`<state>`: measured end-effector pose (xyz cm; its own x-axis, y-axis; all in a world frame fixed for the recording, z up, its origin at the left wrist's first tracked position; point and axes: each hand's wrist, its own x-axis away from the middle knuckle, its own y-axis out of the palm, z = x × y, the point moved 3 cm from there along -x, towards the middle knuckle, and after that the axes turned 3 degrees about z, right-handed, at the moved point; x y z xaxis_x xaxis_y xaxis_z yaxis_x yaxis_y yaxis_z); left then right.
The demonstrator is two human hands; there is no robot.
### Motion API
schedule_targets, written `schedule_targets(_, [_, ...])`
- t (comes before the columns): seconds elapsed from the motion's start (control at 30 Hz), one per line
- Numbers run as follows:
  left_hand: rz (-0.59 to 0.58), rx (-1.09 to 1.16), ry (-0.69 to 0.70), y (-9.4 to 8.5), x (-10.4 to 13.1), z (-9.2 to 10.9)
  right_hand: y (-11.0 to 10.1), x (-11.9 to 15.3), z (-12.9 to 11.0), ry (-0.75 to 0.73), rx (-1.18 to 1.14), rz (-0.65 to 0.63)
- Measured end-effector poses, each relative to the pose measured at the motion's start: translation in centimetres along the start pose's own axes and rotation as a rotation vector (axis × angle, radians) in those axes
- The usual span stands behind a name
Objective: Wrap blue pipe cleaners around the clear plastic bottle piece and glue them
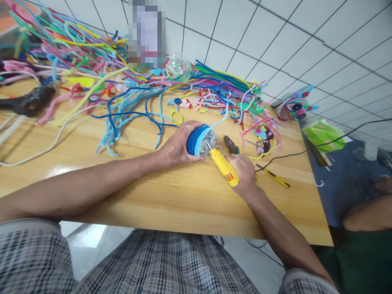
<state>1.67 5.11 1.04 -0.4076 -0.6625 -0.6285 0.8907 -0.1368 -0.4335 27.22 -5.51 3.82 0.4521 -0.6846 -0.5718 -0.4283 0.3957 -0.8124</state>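
Note:
My left hand is wrapped round a clear plastic cup-like piece whose side is covered in dark blue fuzzy stems. A light blue stem runs round beside the dark blue ones, and its loose end rises to the upper right. My right hand grips a yellow tool with a thin metal tip, which looks like a glue gun or soldering tool. Its tip points up and left, at the clear end of the piece; whether they touch is unclear. Pliers lie just above my right hand.
Heaps of colourful stems line the table's back, with a clear ball among them. A black glue gun lies left, a yellow cutter right. A decorated mask-like piece stands at the back right. Another person's arm shows far right.

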Motion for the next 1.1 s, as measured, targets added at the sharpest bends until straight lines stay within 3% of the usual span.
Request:
schedule_targets(0.6, [-0.018,-0.005,-0.042,0.05,0.05,0.06,-0.21,-0.46,0.08,-0.007,-0.02,0.048])
schedule_targets(0.83, [0.036,0.003,0.058,0.2,0.21,-0.45,-0.34,-0.67,0.05,-0.018,0.002,0.066])
schedule_targets(1.1, [0.051,0.02,0.043,0.29,0.21,-0.6,-0.31,-0.75,-0.26,-0.029,-0.013,0.08])
